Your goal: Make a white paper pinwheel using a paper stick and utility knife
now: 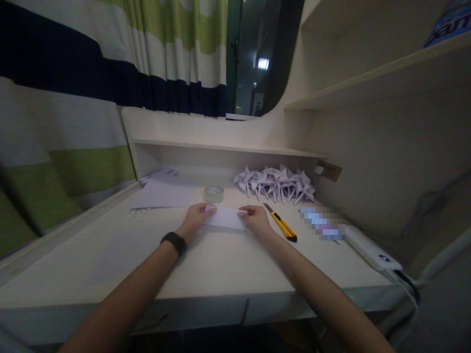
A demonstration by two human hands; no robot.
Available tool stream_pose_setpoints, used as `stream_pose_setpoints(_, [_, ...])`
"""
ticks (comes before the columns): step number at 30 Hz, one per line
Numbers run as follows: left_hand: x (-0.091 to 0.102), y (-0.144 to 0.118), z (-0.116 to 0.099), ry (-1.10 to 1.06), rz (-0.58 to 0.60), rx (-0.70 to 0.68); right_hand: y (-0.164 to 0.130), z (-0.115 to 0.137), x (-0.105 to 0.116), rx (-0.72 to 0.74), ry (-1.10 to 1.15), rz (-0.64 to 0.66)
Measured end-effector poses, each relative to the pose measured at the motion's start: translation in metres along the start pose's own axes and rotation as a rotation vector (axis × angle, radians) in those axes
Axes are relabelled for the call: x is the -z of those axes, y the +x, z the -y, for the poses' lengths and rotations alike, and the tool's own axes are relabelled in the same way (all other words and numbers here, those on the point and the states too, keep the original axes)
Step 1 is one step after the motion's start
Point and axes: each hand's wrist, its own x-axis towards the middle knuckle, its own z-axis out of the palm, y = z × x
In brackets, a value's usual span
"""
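Note:
A white sheet of paper (225, 218), folded or cut to a small rectangle, is held between my two hands just above the desk. My left hand (197, 218) pinches its left end, the thumb lying on top. At the right end, the fingers of my right hand (256, 217) are closed on the paper's upper corner. A roll of clear tape (214, 194) stands right behind the paper. To the right of my right hand lies a yellow utility knife (281, 223) with its blade out, pointing away from me.
Several paper pinwheels (274, 182) are heaped at the back right. A stack of white paper (164, 191) lies back left, with small white bits (139, 213) before it. At right are a blurred-out phone-like object (322, 224) and a white power bank (371, 249) with cables. A low shelf (228, 147) overhangs the back.

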Motion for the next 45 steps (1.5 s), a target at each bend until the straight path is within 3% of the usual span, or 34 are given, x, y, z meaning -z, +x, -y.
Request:
stream_pose_setpoints(7, [-0.002,-0.005,-0.009,-0.058,0.014,0.024,0.002,-0.003,0.0,-0.013,0.045,0.002])
stream_pose_setpoints(14, [-0.001,-0.004,-0.003,-0.025,0.05,0.024,0.002,-0.008,-0.004,-0.016,0.019,0.043])
stream_pose_setpoints(45, [0.002,0.009,0.023,-0.078,0.149,-0.006,-0.009,0.017,0.001,-0.042,-0.047,0.034])
